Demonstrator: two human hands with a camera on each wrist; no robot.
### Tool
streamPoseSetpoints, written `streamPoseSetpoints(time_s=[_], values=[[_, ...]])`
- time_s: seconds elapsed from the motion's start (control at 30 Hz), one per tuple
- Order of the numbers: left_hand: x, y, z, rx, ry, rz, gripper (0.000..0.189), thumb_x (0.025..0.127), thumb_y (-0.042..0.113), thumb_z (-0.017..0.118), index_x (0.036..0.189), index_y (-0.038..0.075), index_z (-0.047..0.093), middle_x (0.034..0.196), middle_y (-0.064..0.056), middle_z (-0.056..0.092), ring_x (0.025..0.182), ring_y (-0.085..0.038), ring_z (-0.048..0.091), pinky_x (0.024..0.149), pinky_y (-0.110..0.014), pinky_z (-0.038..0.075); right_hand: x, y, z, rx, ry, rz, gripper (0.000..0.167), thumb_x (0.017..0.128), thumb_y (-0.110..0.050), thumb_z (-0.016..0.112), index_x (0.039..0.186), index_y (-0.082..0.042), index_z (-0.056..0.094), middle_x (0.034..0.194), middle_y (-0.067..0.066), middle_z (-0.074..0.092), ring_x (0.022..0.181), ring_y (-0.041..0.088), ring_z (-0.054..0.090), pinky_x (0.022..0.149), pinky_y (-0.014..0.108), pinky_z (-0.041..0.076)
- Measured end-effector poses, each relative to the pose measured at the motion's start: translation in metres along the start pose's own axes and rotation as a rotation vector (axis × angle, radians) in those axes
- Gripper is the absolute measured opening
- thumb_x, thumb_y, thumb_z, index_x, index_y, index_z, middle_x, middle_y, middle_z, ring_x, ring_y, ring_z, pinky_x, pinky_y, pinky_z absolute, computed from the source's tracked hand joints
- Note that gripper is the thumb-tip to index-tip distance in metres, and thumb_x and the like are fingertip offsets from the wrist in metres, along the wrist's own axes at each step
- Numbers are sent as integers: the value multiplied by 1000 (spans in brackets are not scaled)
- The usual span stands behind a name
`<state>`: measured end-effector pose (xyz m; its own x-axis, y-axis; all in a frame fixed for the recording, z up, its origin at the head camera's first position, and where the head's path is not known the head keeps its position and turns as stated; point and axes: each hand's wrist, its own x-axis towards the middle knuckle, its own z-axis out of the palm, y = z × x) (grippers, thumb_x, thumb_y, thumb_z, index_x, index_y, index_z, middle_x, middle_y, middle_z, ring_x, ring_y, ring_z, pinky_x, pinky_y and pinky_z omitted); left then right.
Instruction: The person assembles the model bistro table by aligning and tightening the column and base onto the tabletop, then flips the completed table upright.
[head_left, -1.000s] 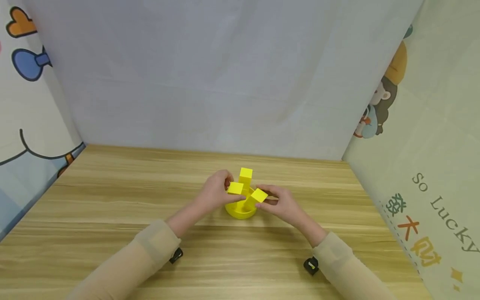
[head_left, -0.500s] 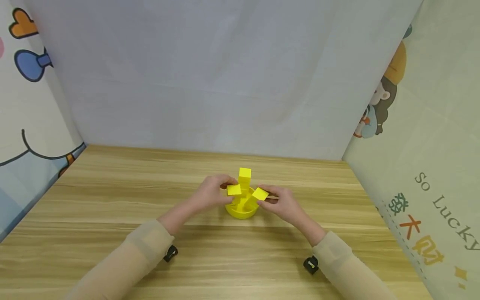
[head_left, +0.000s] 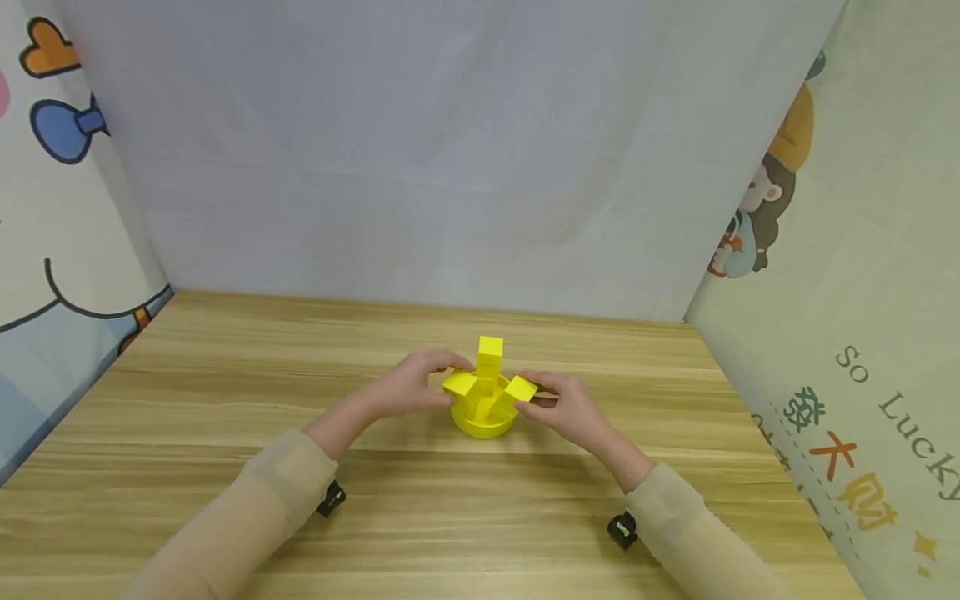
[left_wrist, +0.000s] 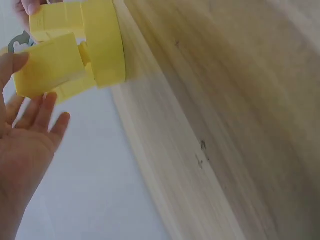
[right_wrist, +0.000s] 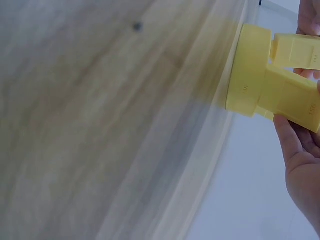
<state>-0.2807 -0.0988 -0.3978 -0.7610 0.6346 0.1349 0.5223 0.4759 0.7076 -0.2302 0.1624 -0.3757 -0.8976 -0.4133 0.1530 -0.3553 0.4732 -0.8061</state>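
Note:
A round, shallow yellow base [head_left: 482, 429] rests on the wooden table, with three square-topped yellow blocks rising from it. My left hand [head_left: 408, 385] pinches the left block [head_left: 460, 382] between thumb and fingers; that block leans outward. On the other side, my right hand [head_left: 564, 408] grips the right block [head_left: 521, 388], which also tilts outward. Behind them the rear block [head_left: 491, 350] stands untouched. The left wrist view shows my thumb on the left block [left_wrist: 50, 65]. In the right wrist view, fingers touch the right block [right_wrist: 292, 97], and small raised marks show on it.
The wooden table [head_left: 480, 517] has a pale cloth backdrop [head_left: 420, 167] along its far edge. Printed panels close in the left [head_left: 97, 242] and right [head_left: 840, 250] sides. A black wrist device [head_left: 622, 529] hangs under the right sleeve, another [head_left: 331, 498] under the left.
My left hand has drawn back to the left, and the left block's top now leans farther outward. The right hand and right block have hardly shifted.

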Motion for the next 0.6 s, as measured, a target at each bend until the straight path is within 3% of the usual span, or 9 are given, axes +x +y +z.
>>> streamPoseSetpoints(time_s=[0.17,0.3,0.43,0.6], values=[[-2,9,11,-29,144,-183,70,73,37,80,127,2,51,120,-8,57,109,-24,53,94,-40,47,1,2,1,-6,-3,-5,45,85,-3,67,126,11,53,126,27,55,111,37,59,85,40,53],[-3,17,20,-53,270,-293,66,70,44,80,114,2,53,99,-7,56,89,-21,52,76,-31,50,2,3,2,4,-6,2,46,85,-3,67,127,11,52,127,27,55,111,37,58,85,41,53],[-4,21,23,-27,315,-314,53,71,37,82,104,4,55,90,-5,56,79,-19,50,69,-27,48,2,3,3,-3,-11,7,46,86,-3,67,127,11,52,128,27,54,112,37,58,85,41,53],[-4,19,21,0,282,-269,43,74,26,80,106,3,61,96,-5,61,83,-17,55,73,-27,51,3,3,4,-18,-12,15,46,86,-4,67,127,11,52,128,26,55,112,36,58,85,41,53]])
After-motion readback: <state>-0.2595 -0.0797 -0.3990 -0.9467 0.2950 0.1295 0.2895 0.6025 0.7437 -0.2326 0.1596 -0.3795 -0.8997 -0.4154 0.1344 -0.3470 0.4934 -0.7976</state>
